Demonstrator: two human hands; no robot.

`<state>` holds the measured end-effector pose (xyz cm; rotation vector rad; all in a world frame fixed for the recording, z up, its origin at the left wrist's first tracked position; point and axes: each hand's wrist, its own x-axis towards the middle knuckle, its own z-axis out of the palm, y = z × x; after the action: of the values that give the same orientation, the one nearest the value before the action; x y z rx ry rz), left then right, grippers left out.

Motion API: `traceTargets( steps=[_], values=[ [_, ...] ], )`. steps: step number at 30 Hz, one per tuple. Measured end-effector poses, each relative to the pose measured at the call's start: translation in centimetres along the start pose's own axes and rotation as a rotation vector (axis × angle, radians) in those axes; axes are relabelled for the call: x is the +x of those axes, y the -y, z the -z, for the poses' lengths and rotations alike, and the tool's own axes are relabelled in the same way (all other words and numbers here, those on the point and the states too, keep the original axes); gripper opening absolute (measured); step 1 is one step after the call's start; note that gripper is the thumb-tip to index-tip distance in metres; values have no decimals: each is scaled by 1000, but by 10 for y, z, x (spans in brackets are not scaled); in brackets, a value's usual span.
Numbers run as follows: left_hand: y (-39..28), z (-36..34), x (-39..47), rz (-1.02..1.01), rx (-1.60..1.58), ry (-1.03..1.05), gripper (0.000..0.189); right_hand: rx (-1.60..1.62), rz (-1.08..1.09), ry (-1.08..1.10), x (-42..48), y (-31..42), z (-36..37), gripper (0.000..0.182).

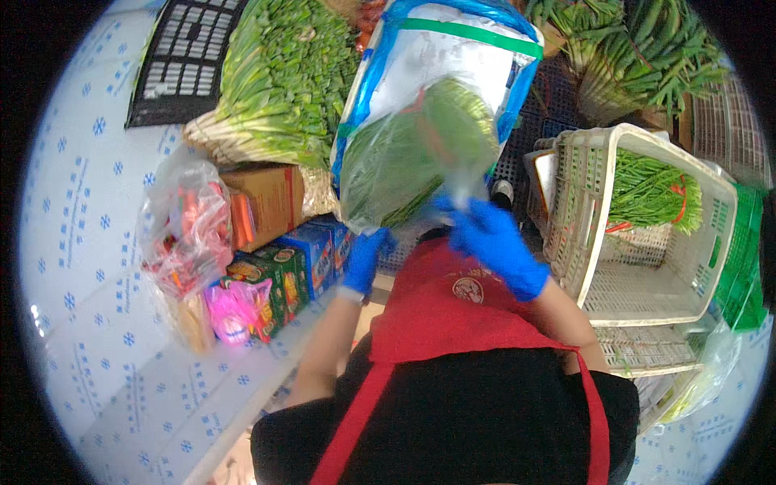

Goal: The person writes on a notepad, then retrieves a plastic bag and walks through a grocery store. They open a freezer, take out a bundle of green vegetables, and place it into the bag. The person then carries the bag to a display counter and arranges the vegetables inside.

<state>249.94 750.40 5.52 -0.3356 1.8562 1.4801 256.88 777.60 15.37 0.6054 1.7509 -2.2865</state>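
Before me, a clear plastic bag [379, 163] with a bundle of long green vegetables [458, 121] inside rests on a white foam box [451, 57] edged with blue plastic and green tape. A red band shows around the bundle. My left hand [367, 257], in a blue glove, grips the bag's near left edge. Higher and to the right, my right hand [494, 245], also gloved in blue, pinches a whitish, bunched part of the bag. Motion blurs its fingertips.
Leafy green stalks [285, 79] lie at the left by a black crate [182, 54]. Below are a cardboard box [267, 203], a bag of red packets [191, 224] and several cartons. White plastic crates [648, 309] stand at right, one holding banded greens [655, 188].
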Motion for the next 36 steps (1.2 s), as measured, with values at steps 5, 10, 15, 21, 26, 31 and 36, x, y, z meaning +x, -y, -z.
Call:
traceTargets(
  steps=[5, 10, 15, 21, 26, 31, 36],
  values=[
    [35, 71, -54, -145, -363, -127, 22, 452, 54, -290, -20, -6, 40, 27],
    [-1, 57, -62, -181, -358, 15, 22, 442, -3, -96, -2, 37, 4, 27],
    [-97, 91, -70, -530, -458, -27, 21, 245, 167, 29, 40, 136, -1, 21],
    [-100, 110, -135, -515, -713, -80, 22, 215, 213, 198, 20, 221, -31, 35],
    [-47, 98, -183, -624, -336, -490, 30, 58, 101, 349, 5, 225, -66, 59],
    [26, 94, -191, -514, -745, -445, 26, -424, 583, 698, -17, 188, -98, 48],
    [105, 113, -256, -418, -802, -490, 29, -326, 201, 945, -47, 186, -166, 47]
  ],
)
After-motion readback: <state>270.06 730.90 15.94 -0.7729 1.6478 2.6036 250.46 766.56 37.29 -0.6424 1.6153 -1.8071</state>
